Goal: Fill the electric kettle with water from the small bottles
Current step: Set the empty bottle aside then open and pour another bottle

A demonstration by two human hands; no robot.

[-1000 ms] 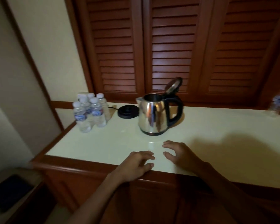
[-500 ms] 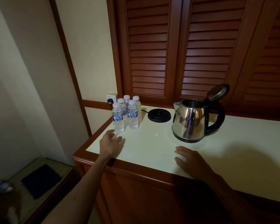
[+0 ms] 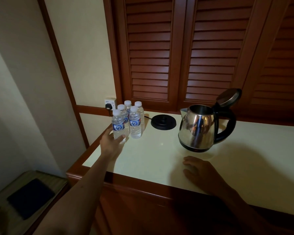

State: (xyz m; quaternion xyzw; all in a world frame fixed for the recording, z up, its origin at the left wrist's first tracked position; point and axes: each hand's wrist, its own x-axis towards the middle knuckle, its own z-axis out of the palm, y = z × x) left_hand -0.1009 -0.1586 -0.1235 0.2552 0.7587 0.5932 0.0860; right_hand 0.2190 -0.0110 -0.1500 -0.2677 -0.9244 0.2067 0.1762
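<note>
At the far left, low beside the desk (image 3: 159,160), a dark flat pad (image 3: 30,197) lies on a lower surface. On the wall above the desk's back left corner sits a socket with a black plug (image 3: 109,106) in it. Just in front of it stand five small bottles (image 3: 134,122) in a tight cluster, all upright and white-capped. The left hand (image 3: 111,143) reaches to the nearest bottle (image 3: 118,127) at the front left of the cluster; its thumb curls across the lower part of that bottle and the palm lies against its side, so the hand holds it while it stands on the desk. To the right of the bottles lies the black kettle base (image 3: 163,122), its cord running back toward the bottles. Further right stands the steel electric kettle (image 3: 199,128), off its base, lid (image 3: 228,97) tipped up, spout toward the bottles, black handle on the right. Near the desk's front edge, just in front of the kettle and apart from it, the right hand (image 3: 200,170) rests palm down, fingers relaxed, holding nothing.
</note>
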